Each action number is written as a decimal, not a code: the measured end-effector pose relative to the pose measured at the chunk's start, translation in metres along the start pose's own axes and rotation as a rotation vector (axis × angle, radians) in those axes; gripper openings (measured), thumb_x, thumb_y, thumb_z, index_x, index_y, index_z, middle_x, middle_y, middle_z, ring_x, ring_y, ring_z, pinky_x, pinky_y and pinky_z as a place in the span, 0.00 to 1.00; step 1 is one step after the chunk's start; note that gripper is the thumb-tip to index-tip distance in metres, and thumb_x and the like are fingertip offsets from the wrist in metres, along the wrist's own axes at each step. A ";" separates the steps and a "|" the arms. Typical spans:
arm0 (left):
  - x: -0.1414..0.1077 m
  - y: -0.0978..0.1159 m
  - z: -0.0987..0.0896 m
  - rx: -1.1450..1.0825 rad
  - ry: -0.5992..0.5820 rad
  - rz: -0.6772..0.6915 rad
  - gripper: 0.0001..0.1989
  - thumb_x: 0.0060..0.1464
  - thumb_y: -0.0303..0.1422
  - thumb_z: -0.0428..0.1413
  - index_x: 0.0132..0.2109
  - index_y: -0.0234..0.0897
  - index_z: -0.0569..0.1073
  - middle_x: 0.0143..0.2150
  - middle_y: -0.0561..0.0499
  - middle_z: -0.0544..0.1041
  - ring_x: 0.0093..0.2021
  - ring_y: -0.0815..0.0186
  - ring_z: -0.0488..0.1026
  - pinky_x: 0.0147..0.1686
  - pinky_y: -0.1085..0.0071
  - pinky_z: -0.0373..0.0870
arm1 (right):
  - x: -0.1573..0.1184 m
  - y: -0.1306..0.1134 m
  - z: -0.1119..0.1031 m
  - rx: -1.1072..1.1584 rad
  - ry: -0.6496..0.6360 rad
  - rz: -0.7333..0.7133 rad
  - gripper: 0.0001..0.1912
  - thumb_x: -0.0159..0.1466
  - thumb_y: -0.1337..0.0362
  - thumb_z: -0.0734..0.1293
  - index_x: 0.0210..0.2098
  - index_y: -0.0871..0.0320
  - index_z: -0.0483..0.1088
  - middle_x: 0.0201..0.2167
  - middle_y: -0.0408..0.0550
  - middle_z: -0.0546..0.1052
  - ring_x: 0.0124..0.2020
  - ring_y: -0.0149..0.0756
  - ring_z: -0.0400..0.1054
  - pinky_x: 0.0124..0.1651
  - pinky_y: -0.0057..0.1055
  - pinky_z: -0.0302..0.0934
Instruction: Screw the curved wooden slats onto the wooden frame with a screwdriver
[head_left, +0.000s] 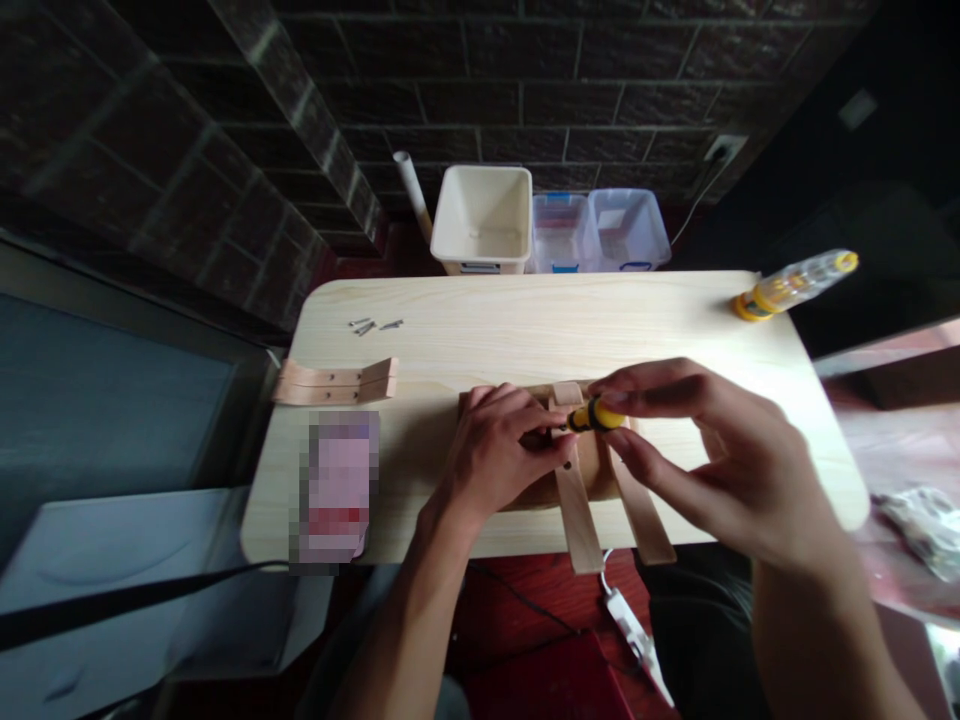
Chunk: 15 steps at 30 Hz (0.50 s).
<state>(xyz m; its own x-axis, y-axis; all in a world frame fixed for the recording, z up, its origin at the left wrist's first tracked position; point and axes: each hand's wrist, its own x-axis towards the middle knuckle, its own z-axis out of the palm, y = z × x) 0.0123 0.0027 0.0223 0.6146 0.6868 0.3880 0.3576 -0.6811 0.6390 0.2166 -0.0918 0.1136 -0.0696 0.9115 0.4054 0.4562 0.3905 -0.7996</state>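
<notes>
My right hand (720, 450) grips the yellow-and-black handle of a short screwdriver (592, 413) between thumb and fingers, its tip pointing left. Close to that tip, my left hand (502, 440) has thumb and index finger drawn together; whatever is between them is too small and hidden to make out. Its other fingers rest over a brown wooden piece (532, 497) lying on the table. Across this piece lie a light wooden strip (576, 510) with a dark hole and a second wooden strip (645, 510), both reaching past the table's front edge.
Several screws (365, 326) lie at the table's back left. Nearer are two curved wooden strips (337, 383) and a blurred-out pink phone-like item (339, 490). A clear yellow-capped screwdriver case (795, 285) stands at the right. Plastic bins (481, 255) sit behind the table (525, 310).
</notes>
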 end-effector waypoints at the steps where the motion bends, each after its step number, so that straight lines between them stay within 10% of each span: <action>1: 0.001 0.001 -0.001 0.038 0.007 -0.007 0.03 0.58 0.36 0.70 0.40 0.47 0.85 0.34 0.54 0.81 0.39 0.61 0.74 0.47 0.58 0.68 | 0.000 0.000 0.000 0.003 -0.001 -0.001 0.18 0.67 0.74 0.74 0.54 0.51 0.78 0.51 0.49 0.84 0.54 0.42 0.81 0.56 0.38 0.78; 15: 0.000 -0.001 -0.006 0.014 -0.011 -0.108 0.05 0.57 0.38 0.73 0.41 0.51 0.87 0.57 0.51 0.84 0.57 0.53 0.78 0.64 0.47 0.66 | -0.003 0.003 -0.005 0.007 0.007 0.002 0.18 0.67 0.75 0.74 0.53 0.51 0.78 0.51 0.50 0.84 0.54 0.43 0.81 0.57 0.40 0.78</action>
<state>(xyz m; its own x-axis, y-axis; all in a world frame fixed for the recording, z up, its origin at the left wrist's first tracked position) 0.0074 0.0051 0.0258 0.5796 0.7537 0.3098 0.4323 -0.6067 0.6671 0.2220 -0.0943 0.1123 -0.0624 0.9111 0.4074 0.4498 0.3900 -0.8035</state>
